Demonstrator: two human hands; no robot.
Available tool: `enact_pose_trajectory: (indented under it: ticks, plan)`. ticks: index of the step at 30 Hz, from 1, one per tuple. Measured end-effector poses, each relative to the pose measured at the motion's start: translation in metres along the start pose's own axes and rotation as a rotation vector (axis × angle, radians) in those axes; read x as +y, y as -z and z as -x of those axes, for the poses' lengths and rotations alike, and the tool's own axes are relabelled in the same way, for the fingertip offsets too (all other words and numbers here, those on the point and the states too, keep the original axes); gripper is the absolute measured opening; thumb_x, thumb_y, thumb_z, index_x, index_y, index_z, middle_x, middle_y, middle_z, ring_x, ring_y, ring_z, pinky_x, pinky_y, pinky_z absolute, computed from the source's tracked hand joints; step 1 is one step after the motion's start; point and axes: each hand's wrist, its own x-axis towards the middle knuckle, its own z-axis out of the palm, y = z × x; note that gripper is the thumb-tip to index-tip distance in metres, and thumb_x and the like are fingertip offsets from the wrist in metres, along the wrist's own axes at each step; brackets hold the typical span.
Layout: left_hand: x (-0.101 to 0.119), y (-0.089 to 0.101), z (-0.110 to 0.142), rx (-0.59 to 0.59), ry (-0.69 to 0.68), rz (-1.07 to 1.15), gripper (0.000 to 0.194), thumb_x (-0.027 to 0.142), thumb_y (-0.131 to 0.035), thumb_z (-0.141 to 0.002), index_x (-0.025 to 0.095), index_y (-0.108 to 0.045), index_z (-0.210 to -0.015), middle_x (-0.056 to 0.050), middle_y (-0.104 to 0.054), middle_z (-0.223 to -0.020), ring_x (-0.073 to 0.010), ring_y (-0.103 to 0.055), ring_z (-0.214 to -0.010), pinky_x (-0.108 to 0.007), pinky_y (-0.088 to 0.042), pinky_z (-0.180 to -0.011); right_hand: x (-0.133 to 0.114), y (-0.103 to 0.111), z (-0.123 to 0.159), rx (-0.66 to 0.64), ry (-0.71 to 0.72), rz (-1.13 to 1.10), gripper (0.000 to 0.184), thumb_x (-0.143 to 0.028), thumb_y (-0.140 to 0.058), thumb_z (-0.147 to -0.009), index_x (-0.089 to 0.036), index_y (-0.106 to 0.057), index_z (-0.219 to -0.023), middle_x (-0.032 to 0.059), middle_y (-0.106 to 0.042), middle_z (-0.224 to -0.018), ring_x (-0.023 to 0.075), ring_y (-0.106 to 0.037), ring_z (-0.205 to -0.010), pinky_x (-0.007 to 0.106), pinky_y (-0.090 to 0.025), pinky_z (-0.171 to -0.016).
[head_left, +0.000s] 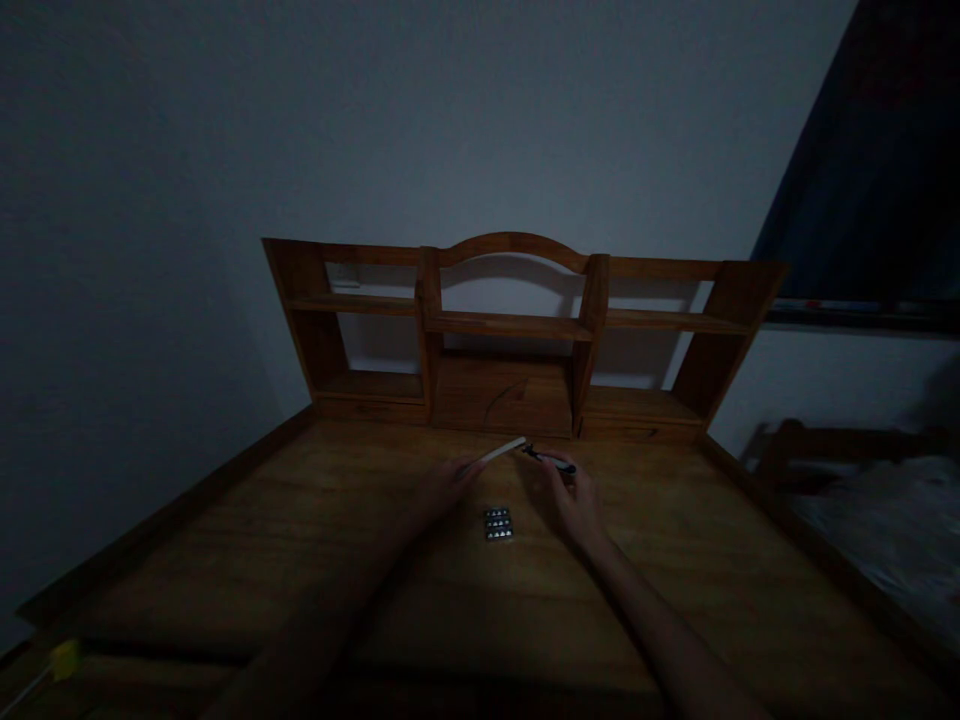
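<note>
My left hand (454, 478) is closed on a slim whitish stick (502, 450) that points up and to the right over the desk. My right hand (576, 500) grips a small tool with a black-and-light handle (556, 463); its dark head (529, 450) lies close to the stick's tip. I cannot tell whether the two touch, nor what kind of tool it is. Below and between my hands, a small dark piece with rows of shiny whitish spots (498, 524) rests on the desktop.
The wooden desk (315, 540) carries a shelf unit (510, 325) along its back edge, against the wall. At the lower left a yellow object (64, 660) shows. Right of the desk lies pale crumpled material (892, 530). The room is dim.
</note>
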Motion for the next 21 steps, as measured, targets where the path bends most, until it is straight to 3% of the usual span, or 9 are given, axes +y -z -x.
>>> enact_pose_trajectory:
  ticks: [4, 10, 15, 21]
  plan:
    - [-0.001, 0.000, 0.000, 0.045, -0.037, -0.013, 0.045, 0.055, -0.036, -0.090, 0.023, -0.067, -0.097, -0.003, -0.070, -0.090, -0.0179, -0.063, -0.080, -0.026, -0.044, -0.072, 0.000, 0.001, -0.001, 0.002, 0.035, 0.020, 0.030, -0.040, -0.046, -0.092, -0.023, -0.064, -0.108, 0.0056, -0.069, -0.106, 0.0226, -0.063, -0.098, 0.035, -0.048, -0.087]
    - [0.008, 0.003, 0.003, -0.046, -0.059, 0.018, 0.049, 0.055, -0.033, -0.090, 0.022, -0.068, -0.094, -0.002, -0.070, -0.087, -0.0174, -0.062, -0.078, -0.025, -0.045, -0.070, 0.000, 0.002, 0.000, -0.031, -0.012, 0.018, 0.032, -0.042, -0.046, -0.092, -0.022, -0.063, -0.110, 0.0065, -0.069, -0.106, 0.0231, -0.064, -0.095, 0.035, -0.050, -0.084]
    - [0.009, 0.005, 0.004, 0.028, -0.058, 0.009, 0.046, 0.054, -0.034, -0.090, 0.022, -0.067, -0.094, -0.003, -0.070, -0.092, -0.0184, -0.062, -0.081, -0.026, -0.044, -0.071, 0.000, 0.001, 0.000, -0.001, 0.011, 0.007, 0.033, -0.043, -0.044, -0.092, -0.021, -0.063, -0.109, 0.0077, -0.068, -0.106, 0.0240, -0.063, -0.097, 0.037, -0.049, -0.086]
    - [0.006, 0.003, 0.002, -0.025, -0.064, -0.003, 0.050, 0.057, -0.032, -0.090, 0.021, -0.066, -0.084, -0.002, -0.068, -0.079, -0.0170, -0.060, -0.072, -0.025, -0.043, -0.066, -0.003, 0.002, -0.001, -0.006, 0.041, 0.039, 0.032, -0.041, -0.045, -0.092, -0.022, -0.064, -0.108, 0.0068, -0.069, -0.106, 0.0233, -0.063, -0.097, 0.037, -0.048, -0.086]
